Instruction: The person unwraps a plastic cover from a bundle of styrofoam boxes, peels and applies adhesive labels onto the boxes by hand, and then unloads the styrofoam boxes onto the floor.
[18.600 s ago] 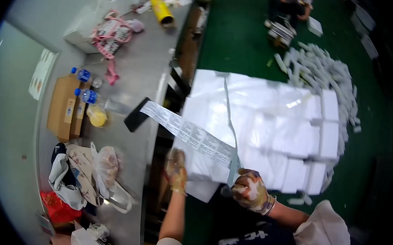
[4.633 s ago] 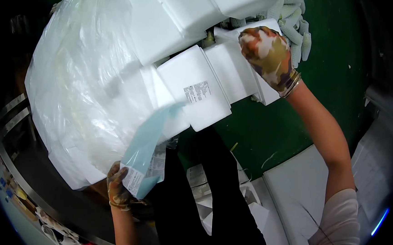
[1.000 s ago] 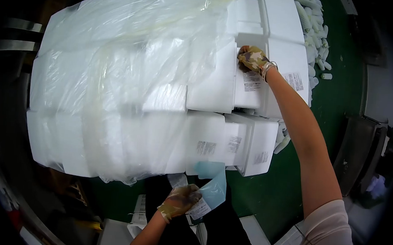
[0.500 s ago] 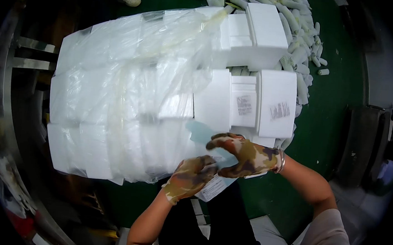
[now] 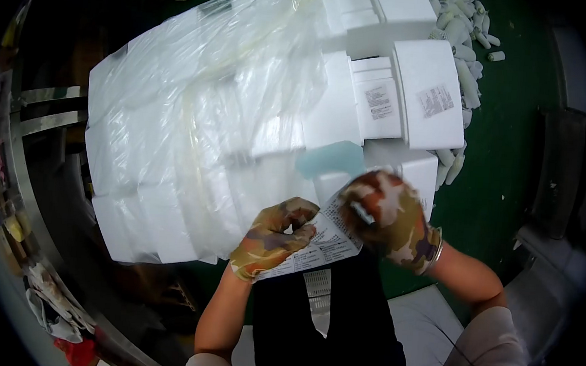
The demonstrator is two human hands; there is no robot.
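Printed strip pinched in the left grip!
Right grip blurred beside the strip, hold unclear; beyond it, a white box wears a label, print illegible.

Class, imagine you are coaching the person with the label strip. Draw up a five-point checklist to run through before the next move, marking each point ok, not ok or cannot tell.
1. Label strip held by the left hand: ok.
2. Right hand gripping a label: cannot tell; the hand is blurred and hides its fingertips.
3. Strip lying flat: not ok; it is bent, and pale blue backing shows beyond the hands.
4. Printed labels on the two neighbouring white boxes above the right hand: ok; one shows on the right box, one on the left box.
5. All boxes clear of the plastic sheet: not ok; it covers those to the left.
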